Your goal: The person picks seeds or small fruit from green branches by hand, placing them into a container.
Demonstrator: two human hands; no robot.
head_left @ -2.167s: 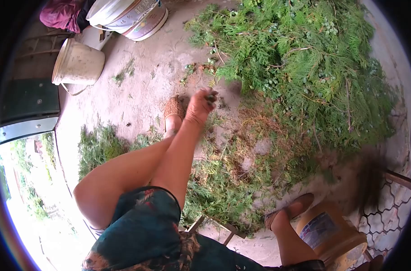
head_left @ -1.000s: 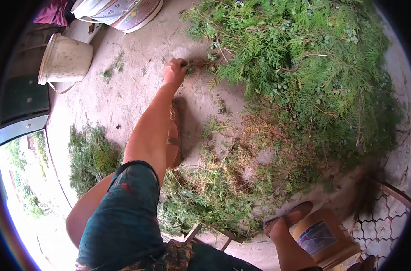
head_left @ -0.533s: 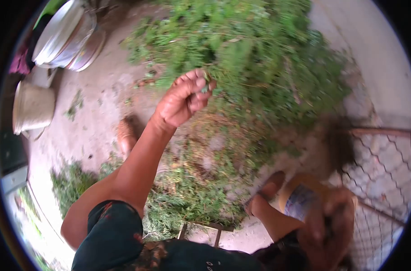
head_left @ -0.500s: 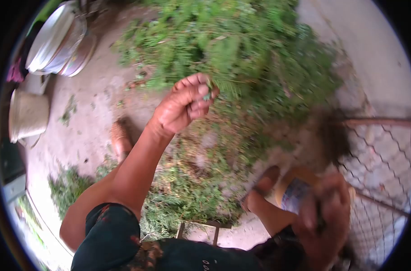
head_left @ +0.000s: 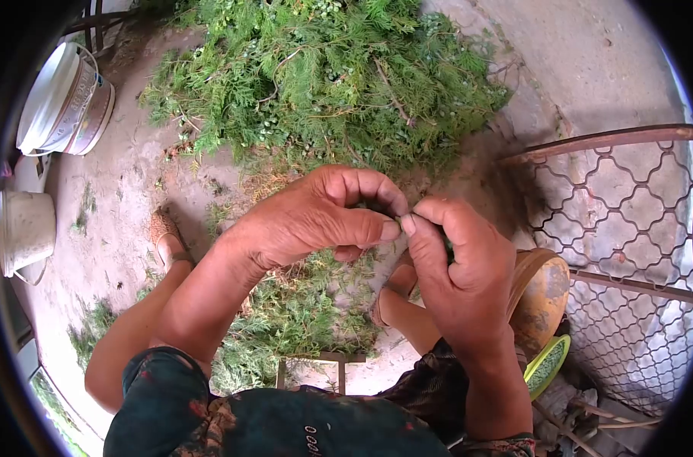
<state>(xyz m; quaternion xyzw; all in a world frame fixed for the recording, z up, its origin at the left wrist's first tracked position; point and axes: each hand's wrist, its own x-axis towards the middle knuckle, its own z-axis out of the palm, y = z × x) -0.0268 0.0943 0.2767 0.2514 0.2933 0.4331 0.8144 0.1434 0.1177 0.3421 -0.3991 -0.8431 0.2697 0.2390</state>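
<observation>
Both hands meet at the middle of the view, fingertips touching. My left hand has its thumb pressed toward its curled fingers around something small and greenish, too small to name. Thumb and forefinger of my right hand pinch at the same spot, its other fingers curled in; a bit of green shows inside its palm. Behind the hands lies a big pile of green leafy branches with small pale green cones. Looser sprigs cover the ground between my feet.
At the left stand a lidded white bucket and a dirty pale bucket. On the right are a wire mesh panel, a round tan container and a green-rimmed container. A wooden stool edge shows below.
My right hand has come up from the lower right to meet my left hand. My left hand has turned and moved slightly lower. The view has shifted, uncovering the green-rimmed container.
</observation>
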